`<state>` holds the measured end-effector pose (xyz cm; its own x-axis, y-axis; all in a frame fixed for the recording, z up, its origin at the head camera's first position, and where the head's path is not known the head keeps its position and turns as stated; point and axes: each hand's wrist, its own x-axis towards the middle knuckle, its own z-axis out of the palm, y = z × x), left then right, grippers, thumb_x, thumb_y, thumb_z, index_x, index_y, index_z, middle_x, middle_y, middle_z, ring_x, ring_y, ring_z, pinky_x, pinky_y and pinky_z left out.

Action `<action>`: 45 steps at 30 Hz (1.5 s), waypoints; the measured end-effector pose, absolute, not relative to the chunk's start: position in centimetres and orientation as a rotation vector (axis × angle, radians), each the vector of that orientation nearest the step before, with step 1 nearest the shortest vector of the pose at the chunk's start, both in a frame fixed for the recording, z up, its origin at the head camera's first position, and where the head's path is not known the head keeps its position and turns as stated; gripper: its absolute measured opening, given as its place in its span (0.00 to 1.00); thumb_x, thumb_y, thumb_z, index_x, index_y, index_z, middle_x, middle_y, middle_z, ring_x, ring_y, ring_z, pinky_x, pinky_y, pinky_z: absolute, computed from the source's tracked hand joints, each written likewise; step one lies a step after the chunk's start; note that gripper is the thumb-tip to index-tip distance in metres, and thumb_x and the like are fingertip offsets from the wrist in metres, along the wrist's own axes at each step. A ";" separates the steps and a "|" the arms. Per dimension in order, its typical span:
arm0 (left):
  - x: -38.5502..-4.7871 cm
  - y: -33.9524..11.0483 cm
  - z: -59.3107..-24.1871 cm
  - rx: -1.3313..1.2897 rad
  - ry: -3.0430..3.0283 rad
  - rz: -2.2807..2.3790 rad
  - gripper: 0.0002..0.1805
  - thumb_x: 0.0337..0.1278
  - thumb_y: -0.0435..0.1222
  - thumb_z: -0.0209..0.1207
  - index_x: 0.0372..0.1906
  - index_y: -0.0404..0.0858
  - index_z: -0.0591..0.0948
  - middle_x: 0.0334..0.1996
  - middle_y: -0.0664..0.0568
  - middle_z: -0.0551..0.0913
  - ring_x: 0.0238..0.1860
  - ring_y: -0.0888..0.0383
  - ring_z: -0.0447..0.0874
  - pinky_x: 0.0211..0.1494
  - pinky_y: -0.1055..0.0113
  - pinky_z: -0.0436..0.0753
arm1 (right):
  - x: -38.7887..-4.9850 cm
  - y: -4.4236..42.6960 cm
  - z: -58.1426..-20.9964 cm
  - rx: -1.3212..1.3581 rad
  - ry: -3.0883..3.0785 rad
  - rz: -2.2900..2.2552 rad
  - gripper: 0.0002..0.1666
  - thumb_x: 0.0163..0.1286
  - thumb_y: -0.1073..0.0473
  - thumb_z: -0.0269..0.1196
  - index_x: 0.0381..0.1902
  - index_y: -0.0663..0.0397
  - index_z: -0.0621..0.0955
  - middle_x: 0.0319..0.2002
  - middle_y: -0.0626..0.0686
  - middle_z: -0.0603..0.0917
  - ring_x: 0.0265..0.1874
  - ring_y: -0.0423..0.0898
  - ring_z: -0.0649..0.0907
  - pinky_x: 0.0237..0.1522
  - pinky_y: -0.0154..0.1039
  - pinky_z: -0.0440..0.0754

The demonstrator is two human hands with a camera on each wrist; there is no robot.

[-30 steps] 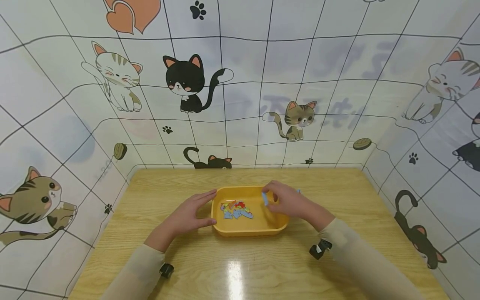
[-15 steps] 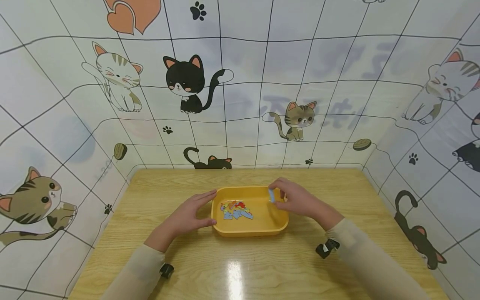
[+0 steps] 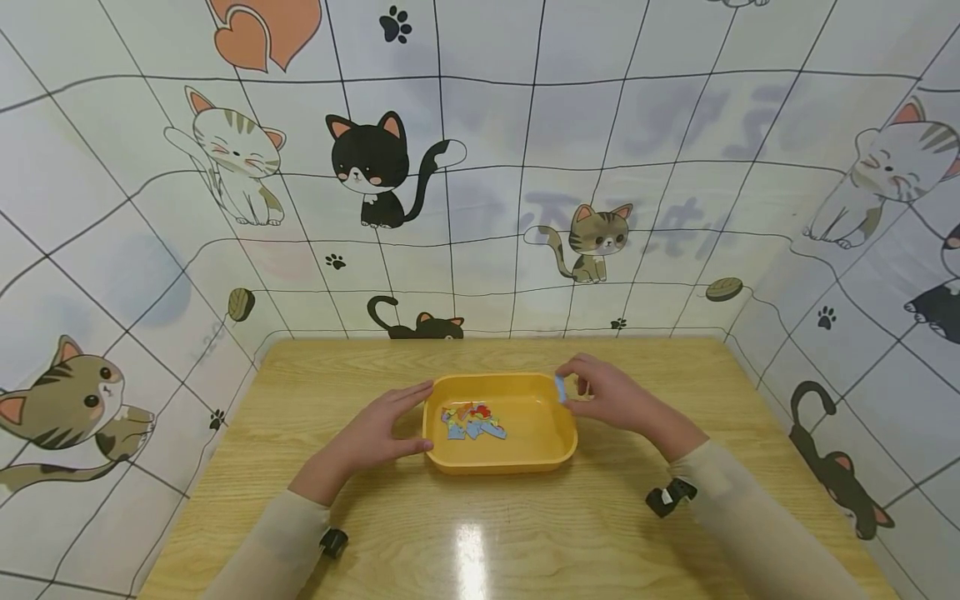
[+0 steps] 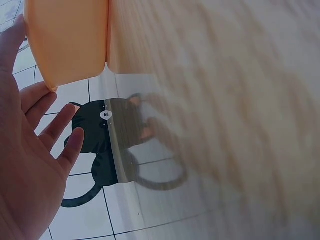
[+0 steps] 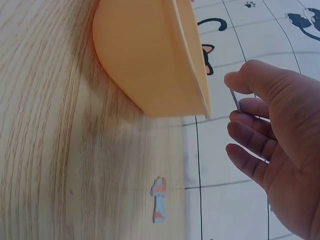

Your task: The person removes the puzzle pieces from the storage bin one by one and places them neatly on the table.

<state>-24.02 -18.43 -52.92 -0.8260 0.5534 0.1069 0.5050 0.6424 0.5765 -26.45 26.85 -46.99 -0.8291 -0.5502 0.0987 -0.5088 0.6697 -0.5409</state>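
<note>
A yellow plastic tray sits on the table with several flat, colourful puzzle pieces in its left half. My left hand rests against the tray's left rim, thumb and fingers spread; in the left wrist view its fingertips touch the tray wall. My right hand pinches a light blue puzzle piece between thumb and fingers, at the tray's right rim. Its thin edge shows in the right wrist view, above the rim. Another puzzle piece lies on the table right of the tray, seen only in the right wrist view.
The light wooden table reaches back to white walls printed with cartoon cats and grid lines. A black strap-on camera is worn at the right wrist, another black device at the left.
My right hand has moved rightward with the light blue puzzle piece, from over the tray's inside to its right rim. The left hand and the pieces in the tray stay put.
</note>
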 end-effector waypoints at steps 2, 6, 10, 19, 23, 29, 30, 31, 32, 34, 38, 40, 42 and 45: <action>-24.1 -18.5 -53.1 0.893 2.774 0.936 0.52 0.65 0.60 0.75 0.87 0.47 0.68 0.87 0.61 0.62 0.85 0.44 0.61 0.85 0.36 0.63 | -26.4 27.4 -47.0 -0.883 2.800 -0.897 0.27 0.72 0.59 0.77 0.66 0.58 0.83 0.55 0.56 0.85 0.41 0.48 0.82 0.44 0.46 0.85; -24.2 -18.5 -53.3 0.888 2.775 0.931 0.52 0.65 0.61 0.75 0.88 0.48 0.67 0.87 0.62 0.61 0.85 0.44 0.61 0.85 0.36 0.63 | -26.6 28.7 -47.3 -0.879 2.808 -0.931 0.25 0.73 0.60 0.76 0.65 0.57 0.84 0.52 0.55 0.85 0.40 0.46 0.81 0.43 0.45 0.85; -24.1 -18.5 -53.2 0.875 2.779 0.924 0.52 0.65 0.58 0.76 0.88 0.49 0.67 0.87 0.62 0.61 0.85 0.44 0.61 0.84 0.35 0.64 | -26.6 29.8 -47.4 -0.858 2.824 -0.945 0.24 0.73 0.62 0.76 0.64 0.59 0.84 0.54 0.54 0.85 0.40 0.47 0.82 0.44 0.46 0.86; -23.9 -18.3 -53.0 0.858 2.766 0.929 0.51 0.65 0.56 0.77 0.88 0.48 0.67 0.87 0.61 0.62 0.86 0.43 0.61 0.84 0.35 0.63 | -26.8 32.0 -47.7 -0.761 2.829 -0.918 0.25 0.74 0.63 0.75 0.65 0.62 0.82 0.57 0.58 0.85 0.44 0.51 0.83 0.45 0.47 0.86; -23.9 -18.3 -53.0 0.859 2.769 0.926 0.51 0.65 0.56 0.77 0.88 0.48 0.67 0.87 0.62 0.62 0.86 0.44 0.61 0.84 0.35 0.63 | -26.9 32.9 -47.9 -0.746 2.832 -0.910 0.26 0.73 0.63 0.75 0.66 0.64 0.82 0.58 0.59 0.85 0.45 0.51 0.83 0.44 0.47 0.86; -23.9 -18.4 -53.0 0.857 2.771 0.915 0.52 0.65 0.58 0.76 0.88 0.49 0.67 0.87 0.63 0.61 0.86 0.44 0.61 0.84 0.35 0.63 | -27.3 34.0 -48.6 -0.683 2.838 -0.886 0.27 0.73 0.64 0.74 0.67 0.64 0.81 0.60 0.61 0.84 0.46 0.52 0.82 0.44 0.47 0.86; -23.8 -18.4 -52.9 0.857 2.771 0.914 0.52 0.65 0.58 0.76 0.88 0.49 0.67 0.87 0.63 0.61 0.86 0.44 0.61 0.84 0.35 0.63 | -27.3 34.2 -48.6 -0.679 2.840 -0.884 0.27 0.73 0.64 0.74 0.66 0.65 0.81 0.60 0.61 0.84 0.46 0.53 0.82 0.43 0.47 0.86; -23.8 -18.4 -52.9 0.857 2.769 0.916 0.52 0.65 0.58 0.76 0.88 0.49 0.67 0.87 0.63 0.61 0.86 0.44 0.61 0.84 0.35 0.63 | -27.4 34.3 -48.7 -0.670 2.841 -0.886 0.27 0.73 0.64 0.74 0.66 0.66 0.81 0.60 0.62 0.84 0.47 0.54 0.83 0.43 0.47 0.86; -23.8 -18.4 -52.9 0.856 2.768 0.916 0.52 0.65 0.58 0.76 0.88 0.49 0.67 0.87 0.63 0.61 0.86 0.44 0.61 0.84 0.35 0.63 | -27.4 34.5 -48.8 -0.669 2.843 -0.886 0.27 0.73 0.64 0.74 0.66 0.66 0.81 0.60 0.62 0.84 0.47 0.54 0.83 0.42 0.47 0.86; -23.8 -18.4 -52.8 0.858 2.769 0.920 0.52 0.65 0.58 0.76 0.88 0.49 0.67 0.87 0.63 0.61 0.86 0.44 0.61 0.84 0.35 0.63 | -27.5 34.8 -49.1 -0.654 2.846 -0.882 0.27 0.73 0.65 0.74 0.66 0.66 0.81 0.60 0.62 0.84 0.48 0.55 0.83 0.42 0.47 0.86; -23.9 -18.4 -52.9 0.857 2.775 0.918 0.52 0.65 0.57 0.77 0.88 0.50 0.67 0.87 0.63 0.61 0.85 0.45 0.61 0.84 0.36 0.64 | -27.7 35.1 -49.4 -0.632 2.850 -0.873 0.27 0.73 0.64 0.74 0.66 0.66 0.81 0.60 0.62 0.84 0.48 0.56 0.83 0.43 0.47 0.86; -23.9 -18.4 -52.9 0.858 2.779 0.913 0.52 0.65 0.58 0.76 0.88 0.50 0.67 0.87 0.63 0.61 0.85 0.45 0.62 0.84 0.36 0.65 | -27.8 35.2 -49.6 -0.621 2.850 -0.868 0.27 0.73 0.65 0.74 0.66 0.67 0.81 0.60 0.63 0.84 0.48 0.56 0.83 0.42 0.47 0.86; -23.9 -18.4 -53.0 0.860 2.780 0.912 0.52 0.65 0.57 0.76 0.88 0.49 0.67 0.87 0.63 0.61 0.85 0.45 0.61 0.84 0.36 0.65 | -27.9 35.3 -49.8 -0.608 2.852 -0.864 0.26 0.73 0.65 0.74 0.66 0.67 0.82 0.59 0.63 0.84 0.48 0.56 0.83 0.42 0.47 0.86; -23.9 -18.4 -53.0 0.866 2.782 0.906 0.52 0.65 0.57 0.76 0.88 0.48 0.67 0.87 0.62 0.61 0.86 0.44 0.61 0.84 0.36 0.64 | -28.2 35.5 -50.2 -0.603 2.849 -0.863 0.26 0.72 0.66 0.74 0.65 0.68 0.82 0.59 0.63 0.83 0.48 0.56 0.83 0.42 0.47 0.85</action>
<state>-23.92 -18.41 -53.01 -0.8351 0.5434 0.0860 0.4897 0.6631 0.5661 -28.25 35.46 -50.22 -0.9160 -0.4010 0.0151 -0.3421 0.7605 -0.5520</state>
